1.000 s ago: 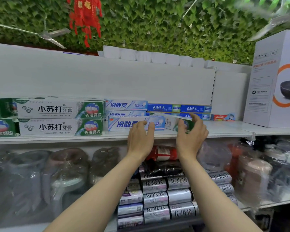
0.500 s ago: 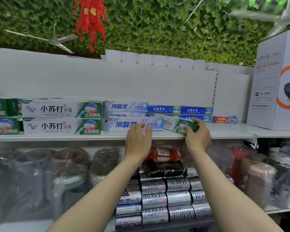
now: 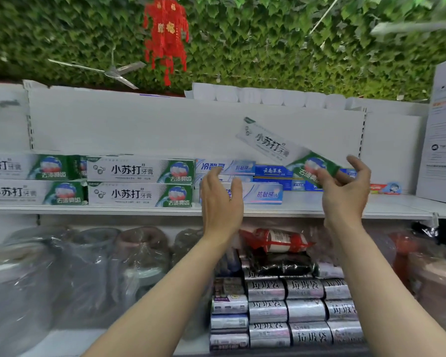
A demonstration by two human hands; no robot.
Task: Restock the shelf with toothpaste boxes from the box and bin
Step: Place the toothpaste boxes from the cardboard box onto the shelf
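Note:
My right hand (image 3: 345, 186) grips the green end of a white-and-green toothpaste box (image 3: 273, 144). The box is tilted, its white end pointing up and left, raised above the white shelf (image 3: 319, 210). My left hand (image 3: 222, 199) is held up with straight fingers in front of a pale blue toothpaste box (image 3: 264, 194) lying on the shelf; whether it touches the box is unclear. Two stacked white-and-green boxes (image 3: 139, 181) of the same kind stand to the left.
Dark blue toothpaste boxes (image 3: 273, 171) are stacked behind my hands, and a small red one (image 3: 385, 188) lies to the right. A big white carton (image 3: 443, 130) stands at the shelf's right end. Below are silver bag rolls (image 3: 294, 310) and plastic-wrapped goods (image 3: 62, 266).
My right hand has lifted the white-and-green box off the shelf and tilted it upward. My left hand has come slightly away from the pale blue box's front.

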